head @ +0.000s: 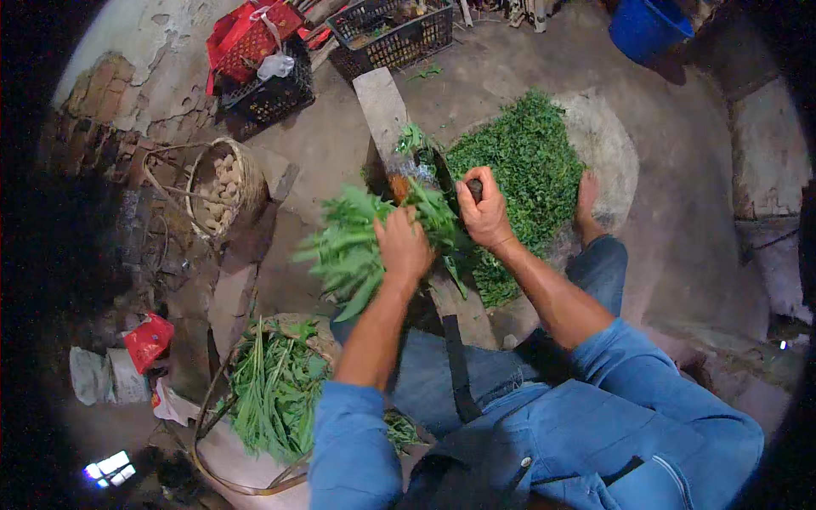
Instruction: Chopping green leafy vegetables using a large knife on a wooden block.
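My left hand [405, 245] grips a bunch of leafy green stalks [354, 245], its leaves fanning out to the left over a narrow wooden bench [382, 99]. Close on its right, my right hand [482, 207] is closed around the dark handle [474, 189] of a knife. The knife's dark blade [444, 172] stands beside the tips of the bunch, partly hidden by leaves. A few cut leaves [413, 139] lie on the bench just beyond the blade. To the right of the bench, a large heap of finely chopped greens [526, 172] covers part of a pale mat [602, 137].
At the lower left, a basket with a curved handle holds uncut greens [277, 389]. A woven basket [248, 185] of pale lumps stands at the left. Black plastic crates [408, 41] and a blue bucket [647, 29] stand farther back. My bare foot [587, 194] is beside the chopped heap.
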Available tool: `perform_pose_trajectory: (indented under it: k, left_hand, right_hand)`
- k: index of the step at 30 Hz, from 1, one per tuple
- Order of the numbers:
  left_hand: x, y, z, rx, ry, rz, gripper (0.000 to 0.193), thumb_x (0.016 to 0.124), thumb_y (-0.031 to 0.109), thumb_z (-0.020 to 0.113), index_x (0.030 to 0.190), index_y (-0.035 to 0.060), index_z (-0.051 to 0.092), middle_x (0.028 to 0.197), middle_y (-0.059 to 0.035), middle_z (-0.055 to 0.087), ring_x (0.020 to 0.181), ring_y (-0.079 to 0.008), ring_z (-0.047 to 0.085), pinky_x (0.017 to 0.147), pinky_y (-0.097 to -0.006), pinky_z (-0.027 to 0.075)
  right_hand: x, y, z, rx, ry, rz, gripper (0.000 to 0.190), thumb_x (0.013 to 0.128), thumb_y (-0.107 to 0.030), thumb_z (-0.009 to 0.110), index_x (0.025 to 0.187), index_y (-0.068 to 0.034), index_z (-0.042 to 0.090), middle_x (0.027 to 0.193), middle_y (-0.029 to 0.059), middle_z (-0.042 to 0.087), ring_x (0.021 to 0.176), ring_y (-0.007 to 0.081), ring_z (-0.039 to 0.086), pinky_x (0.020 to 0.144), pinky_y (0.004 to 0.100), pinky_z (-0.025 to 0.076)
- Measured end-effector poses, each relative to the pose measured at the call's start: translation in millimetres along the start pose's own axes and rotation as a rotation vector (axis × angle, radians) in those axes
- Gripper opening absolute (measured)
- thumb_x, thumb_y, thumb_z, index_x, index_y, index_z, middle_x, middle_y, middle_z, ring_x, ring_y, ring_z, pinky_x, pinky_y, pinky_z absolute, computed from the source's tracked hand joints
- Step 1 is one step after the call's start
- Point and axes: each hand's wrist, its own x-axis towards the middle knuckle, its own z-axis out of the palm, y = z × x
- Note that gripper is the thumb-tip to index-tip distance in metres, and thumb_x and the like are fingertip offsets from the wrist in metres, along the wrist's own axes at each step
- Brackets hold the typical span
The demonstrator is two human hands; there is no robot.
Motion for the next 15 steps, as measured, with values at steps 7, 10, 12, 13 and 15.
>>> perform_pose_trajectory:
  k: [7, 10, 12, 13, 15]
  left_hand:
    - [-87, 80, 5, -0.149, 0.11, -0.158, 0.092, 0.072, 0.052, 0.077, 0.146, 0.0087, 0.045, 0.15, -0.0212, 0.034, 0.147, -0.0461, 0.017, 0.113, -0.0719, 0.017]
    - [-97, 75, 15, -0.231, 0.116, -0.123, 0.087, 0.075, 0.052, 0.075, 0.148, 0.014, 0.046, 0.154, -0.0231, 0.028, 0.148, -0.0495, 0.014, 0.111, -0.0737, 0.016]
    - [-83, 69, 17, -0.022, 0.027, -0.092, 0.078, 0.079, 0.047, 0.071, 0.145, 0.0114, 0.049, 0.157, -0.0228, 0.026, 0.148, -0.0485, 0.014, 0.111, -0.0733, 0.017]
    - [-72, 65, 18, 0.186, -0.062, -0.059, 0.07, 0.084, 0.042, 0.067, 0.143, 0.0088, 0.052, 0.159, -0.0226, 0.023, 0.148, -0.0474, 0.014, 0.111, -0.0729, 0.018]
    - [-32, 62, 4, 0.148, -0.089, -0.05, 0.056, 0.089, 0.03, 0.059, 0.137, 0.0018, 0.056, 0.16, -0.0226, 0.026, 0.148, -0.0449, 0.019, 0.112, -0.0716, 0.019]
  right_hand:
    - [4, 25, -15, -0.087, 0.015, -0.008, 0.02, 0.097, -0.019, 0.064, 0.104, -0.005, 0.052, 0.079, 0.014, 0.058, 0.067, 0.0262, 0.058, 0.065, 0.0395, 0.048]
    - [39, 14, -11, -0.084, 0.07, -0.079, 0.023, 0.096, -0.022, 0.064, 0.101, -0.003, 0.054, 0.079, 0.0156, 0.06, 0.068, 0.0238, 0.058, 0.067, 0.0409, 0.049]
    - [93, 2, -23, -0.184, 0.001, 0.009, 0.029, 0.095, -0.028, 0.063, 0.099, 0.001, 0.059, 0.079, 0.0156, 0.064, 0.072, 0.023, 0.062, 0.07, 0.0386, 0.051]
    - [113, -6, -24, -0.044, -0.13, 0.07, 0.025, 0.099, -0.027, 0.061, 0.099, -0.002, 0.054, 0.068, 0.0039, 0.058, 0.055, 0.0099, 0.052, 0.049, 0.0307, 0.043]
    - [141, -14, -23, 0.03, -0.198, 0.206, 0.025, 0.099, -0.026, 0.061, 0.099, -0.002, 0.055, 0.064, 0.0042, 0.056, 0.046, 0.0102, 0.048, 0.042, 0.0323, 0.04]
